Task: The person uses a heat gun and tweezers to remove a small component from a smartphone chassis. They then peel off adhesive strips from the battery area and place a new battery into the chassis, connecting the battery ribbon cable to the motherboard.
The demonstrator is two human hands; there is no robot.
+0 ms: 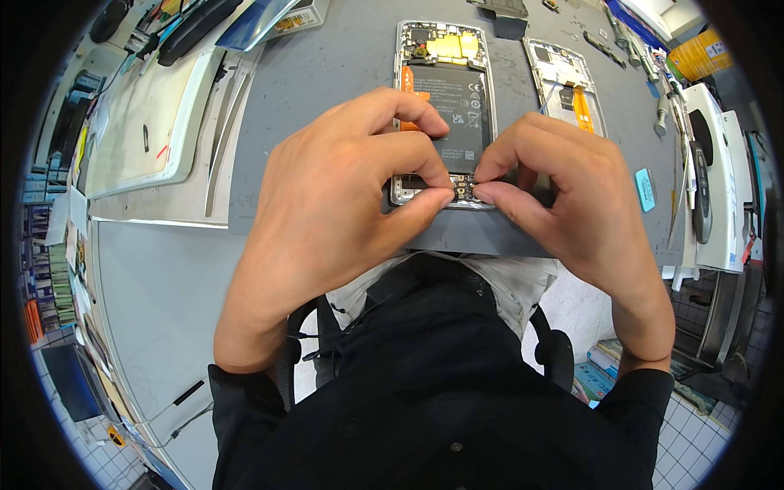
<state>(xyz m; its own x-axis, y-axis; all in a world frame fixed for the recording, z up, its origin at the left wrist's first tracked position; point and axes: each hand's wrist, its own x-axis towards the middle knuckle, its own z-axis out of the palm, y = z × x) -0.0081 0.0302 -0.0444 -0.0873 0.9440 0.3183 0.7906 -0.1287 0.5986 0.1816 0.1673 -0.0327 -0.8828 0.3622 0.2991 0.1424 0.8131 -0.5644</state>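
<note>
An opened smartphone [447,90] lies back-up on a grey work mat [327,73], its black battery and gold-coloured board parts exposed. My left hand [343,188] and my right hand [563,196] meet at the phone's near end. Thumb and forefinger of each hand pinch at a small part [464,189] on the lower board. The phone's near edge is partly hidden under my fingers. What the fingertips hold is too small to make out.
A second opened phone frame [565,86] with an orange flex cable lies to the right on the mat. Small tools and screwdrivers [645,57] sit at the far right. A white tray [147,122] stands to the left. A chair and tiled floor show below.
</note>
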